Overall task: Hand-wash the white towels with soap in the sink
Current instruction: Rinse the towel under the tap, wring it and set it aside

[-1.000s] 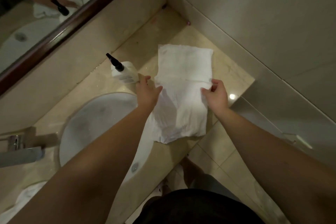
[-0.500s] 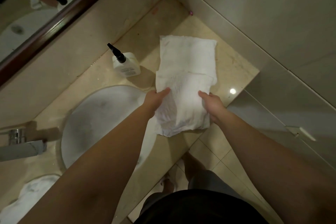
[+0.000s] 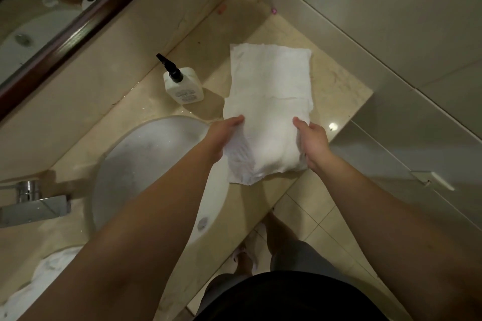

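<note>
The near part of the white towel (image 3: 268,112) is now folded over and held at both sides beside the sink (image 3: 146,164).
Its left edge is pinched by the left hand (image 3: 221,135), its right by the right hand (image 3: 311,143). One soap bottle (image 3: 184,87) is seen behind the sink, its label unreadable; a second towel (image 3: 44,279) is seen left of the sink.

White towel (image 3: 270,81), white bottle (image 3: 184,88) with black pump, beige counter (image 3: 336,86), dark-brown mirror frame (image 3: 86,21)

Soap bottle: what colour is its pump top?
Black. The pump sits on the white soap bottle, clearest in the head view.
</note>
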Tool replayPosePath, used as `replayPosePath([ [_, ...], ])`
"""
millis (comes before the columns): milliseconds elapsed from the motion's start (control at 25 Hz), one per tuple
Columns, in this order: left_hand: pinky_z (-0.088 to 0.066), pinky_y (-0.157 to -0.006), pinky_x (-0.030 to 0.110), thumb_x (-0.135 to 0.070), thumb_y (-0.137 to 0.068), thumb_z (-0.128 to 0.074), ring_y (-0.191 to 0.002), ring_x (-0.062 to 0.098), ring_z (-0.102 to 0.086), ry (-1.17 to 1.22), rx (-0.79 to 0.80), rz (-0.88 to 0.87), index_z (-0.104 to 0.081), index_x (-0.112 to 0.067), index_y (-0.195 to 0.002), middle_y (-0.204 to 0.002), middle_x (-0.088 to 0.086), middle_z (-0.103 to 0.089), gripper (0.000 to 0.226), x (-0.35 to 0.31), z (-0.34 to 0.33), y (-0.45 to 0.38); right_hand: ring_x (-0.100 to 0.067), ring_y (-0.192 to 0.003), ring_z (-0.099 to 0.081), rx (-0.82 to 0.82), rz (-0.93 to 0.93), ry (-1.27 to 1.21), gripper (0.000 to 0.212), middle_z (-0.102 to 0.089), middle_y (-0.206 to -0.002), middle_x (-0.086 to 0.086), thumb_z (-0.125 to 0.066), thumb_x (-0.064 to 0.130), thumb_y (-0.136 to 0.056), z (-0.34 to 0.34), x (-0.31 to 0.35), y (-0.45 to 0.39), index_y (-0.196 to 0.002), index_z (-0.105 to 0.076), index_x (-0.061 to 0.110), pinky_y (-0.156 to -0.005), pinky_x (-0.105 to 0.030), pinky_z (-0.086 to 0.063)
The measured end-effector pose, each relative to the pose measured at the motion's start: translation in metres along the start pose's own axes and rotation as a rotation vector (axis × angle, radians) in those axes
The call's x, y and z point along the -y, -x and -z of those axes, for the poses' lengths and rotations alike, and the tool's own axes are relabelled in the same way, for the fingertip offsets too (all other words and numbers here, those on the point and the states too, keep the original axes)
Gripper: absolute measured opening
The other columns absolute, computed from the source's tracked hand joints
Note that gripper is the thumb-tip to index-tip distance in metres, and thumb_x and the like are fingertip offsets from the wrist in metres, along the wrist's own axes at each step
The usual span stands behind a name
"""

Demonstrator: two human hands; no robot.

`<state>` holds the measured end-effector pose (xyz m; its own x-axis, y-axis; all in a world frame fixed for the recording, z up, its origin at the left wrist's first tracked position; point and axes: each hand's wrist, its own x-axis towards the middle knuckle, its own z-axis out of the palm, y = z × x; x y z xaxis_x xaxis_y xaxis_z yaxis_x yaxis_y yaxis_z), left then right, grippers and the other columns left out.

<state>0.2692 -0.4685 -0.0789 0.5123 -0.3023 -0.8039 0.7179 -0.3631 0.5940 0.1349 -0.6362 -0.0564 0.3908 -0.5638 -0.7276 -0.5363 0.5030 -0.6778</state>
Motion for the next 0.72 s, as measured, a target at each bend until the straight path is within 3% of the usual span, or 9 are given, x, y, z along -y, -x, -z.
replayPosePath([
  [40,-0.053,-0.094,0.033,-0.033,-0.089,-0.072,-0.106,0.022,-0.068,0.009,0.006,-0.027,-0.071,-0.01,-0.111,-0.11,0.005,-0.073,0.033,-0.005,0.0,0.004,-0.012,-0.067,-0.064,-0.004,0.023,-0.018,0.017,-0.065,-0.076,0.001,-0.062,0.029,-0.096,0.002,0.007,0.005,-0.091,-0.062,0.013,-0.053,-0.018,-0.046],
  [120,-0.049,-0.083,0.024,-0.034,-0.091,-0.068,-0.105,0.016,-0.066,0.027,0.014,-0.076,-0.069,-0.011,-0.119,-0.113,0.0,-0.072,0.037,-0.018,-0.001,0.014,-0.013,-0.045,-0.042,-0.008,0.086,-0.018,0.029,-0.045,-0.058,-0.001,-0.064,0.027,-0.094,0.003,0.025,0.015,-0.073,-0.046,0.018,-0.042,-0.018,-0.033],
  [200,-0.044,-0.076,0.02,-0.035,-0.091,-0.068,-0.102,0.012,-0.063,0.035,-0.006,-0.129,-0.067,-0.013,-0.123,-0.111,-0.005,-0.069,0.039,-0.035,-0.005,0.024,-0.015,-0.049,-0.03,-0.011,0.139,0.003,0.03,-0.033,-0.059,-0.003,-0.065,0.028,-0.093,0.004,0.044,0.017,-0.078,-0.042,0.017,-0.042,-0.02,-0.027],
  [320,-0.047,-0.073,0.023,-0.034,-0.09,-0.07,-0.092,0.015,-0.065,0.06,-0.058,-0.203,-0.068,-0.013,-0.112,-0.096,-0.007,-0.069,0.03,-0.071,-0.014,0.031,-0.017,-0.056,-0.037,0.006,0.204,0.028,0.023,-0.038,-0.065,-0.008,-0.065,0.029,-0.092,0.003,0.081,0.017,-0.086,-0.048,0.014,-0.044,-0.02,-0.031],
  [400,-0.053,-0.075,0.03,-0.035,-0.091,-0.069,-0.093,0.021,-0.067,0.06,-0.064,-0.231,-0.068,-0.017,-0.109,-0.097,-0.004,-0.071,0.026,-0.096,-0.023,0.031,-0.016,-0.052,-0.036,0.008,0.24,0.031,0.026,-0.038,-0.062,-0.006,-0.065,0.03,-0.092,0.003,0.104,0.009,-0.08,-0.047,0.016,-0.044,-0.022,-0.03],
  [560,-0.048,-0.051,0.015,-0.035,-0.095,-0.065,-0.07,0.008,-0.063,0.054,-0.099,-0.317,-0.065,-0.017,-0.101,-0.082,-0.007,-0.066,0.019,-0.134,-0.041,0.023,-0.015,-0.049,-0.032,-0.005,0.269,-0.024,0.036,-0.035,-0.054,0.003,-0.067,0.036,-0.087,-0.002,0.138,-0.019,-0.068,-0.039,0.024,-0.052,-0.028,-0.027],
  [720,-0.054,-0.067,0.021,-0.036,-0.095,-0.064,-0.087,0.009,-0.069,0.046,-0.132,-0.394,-0.067,-0.018,-0.105,-0.095,-0.008,-0.07,0.021,-0.142,-0.052,-0.003,-0.008,-0.051,-0.041,-0.036,0.288,-0.061,0.032,-0.045,-0.053,0.013,-0.064,0.03,-0.092,-0.009,0.143,-0.053,-0.068,-0.045,0.023,-0.054,-0.025,-0.034],
])
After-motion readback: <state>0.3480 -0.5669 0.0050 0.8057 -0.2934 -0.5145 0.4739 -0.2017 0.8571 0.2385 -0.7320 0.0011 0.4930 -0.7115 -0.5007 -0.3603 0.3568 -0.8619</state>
